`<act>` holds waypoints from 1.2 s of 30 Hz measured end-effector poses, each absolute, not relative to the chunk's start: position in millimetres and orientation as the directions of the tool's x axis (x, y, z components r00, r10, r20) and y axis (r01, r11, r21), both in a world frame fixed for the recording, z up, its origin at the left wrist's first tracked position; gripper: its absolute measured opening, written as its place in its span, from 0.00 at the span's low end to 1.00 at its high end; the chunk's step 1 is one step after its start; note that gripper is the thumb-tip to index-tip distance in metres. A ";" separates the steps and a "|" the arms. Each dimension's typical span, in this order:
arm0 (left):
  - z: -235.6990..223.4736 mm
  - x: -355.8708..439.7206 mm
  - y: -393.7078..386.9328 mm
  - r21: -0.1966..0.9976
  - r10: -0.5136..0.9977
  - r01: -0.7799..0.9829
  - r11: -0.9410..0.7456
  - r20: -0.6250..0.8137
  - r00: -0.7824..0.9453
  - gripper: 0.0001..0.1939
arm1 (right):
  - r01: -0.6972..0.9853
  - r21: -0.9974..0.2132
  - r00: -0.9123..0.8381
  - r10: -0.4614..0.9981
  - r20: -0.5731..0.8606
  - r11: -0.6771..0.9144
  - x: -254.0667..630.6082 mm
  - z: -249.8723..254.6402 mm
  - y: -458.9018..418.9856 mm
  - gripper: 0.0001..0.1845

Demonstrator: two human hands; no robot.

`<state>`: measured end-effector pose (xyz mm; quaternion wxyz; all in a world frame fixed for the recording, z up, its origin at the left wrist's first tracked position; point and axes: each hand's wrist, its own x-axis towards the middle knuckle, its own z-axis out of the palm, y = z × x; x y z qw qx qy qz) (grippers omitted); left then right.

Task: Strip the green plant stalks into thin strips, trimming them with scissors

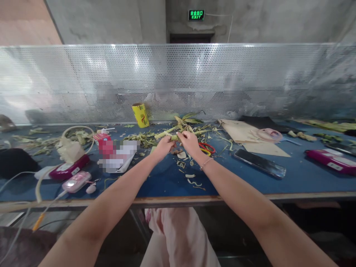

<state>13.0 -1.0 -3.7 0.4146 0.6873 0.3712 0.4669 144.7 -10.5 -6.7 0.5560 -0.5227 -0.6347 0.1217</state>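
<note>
Both of my hands meet over the middle of the blue table (167, 181). A pale green plant stalk (174, 137) lies between their fingertips; its exact shape is partly hidden by the fingers. My left hand (164, 147) is closed on it from the left. From the right, my right hand (189, 142) pinches the same stalk. Behind them lies a heap of dry green stalks and leaves (144, 139). Red and yellow loop handles (207, 149) rest beside my right hand. Peeled scraps (190, 176) are scattered on the table nearer to me.
A yellow cardboard roll (141, 115) stands behind the heap. To the left are a red carton (105, 144), a white plastic bag (119, 157) and a pink device (76, 181). On the right lie a black phone (260, 163) and brown paper (239, 131). A perforated metal screen (178, 66) borders the back.
</note>
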 end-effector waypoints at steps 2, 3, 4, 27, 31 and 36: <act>-4.2 15.4 -1.3 0.971 0.920 0.003 -0.237 0.224 0.322 0.11 | 0.553 -0.701 0.150 0.774 0.616 0.450 144.3 -7.1 -10.9 0.19; -4.3 16.2 -1.2 0.982 0.920 -0.029 -0.186 0.185 0.345 0.12 | 0.565 -0.682 0.139 0.761 0.634 0.464 144.0 -7.2 -11.2 0.19; -4.2 16.5 -0.8 0.984 0.922 -0.041 -0.176 0.179 0.342 0.15 | 0.575 -0.665 0.128 0.751 0.648 0.476 143.6 -7.4 -11.5 0.18; -3.2 9.3 -5.9 0.859 0.902 0.278 -0.430 0.420 0.097 0.19 | 0.550 -0.581 -0.057 0.721 0.691 0.600 134.6 -11.1 -9.7 0.14; -1.5 11.1 -7.6 0.860 0.899 0.279 -0.427 0.437 0.031 0.18 | 0.505 -0.659 0.019 0.756 0.654 0.558 132.1 -8.8 -9.7 0.15; 1.3 10.4 -4.4 0.788 0.851 0.414 -0.456 0.523 -0.057 0.18 | 0.470 -0.702 0.056 0.775 0.629 0.535 128.3 -5.8 -11.2 0.14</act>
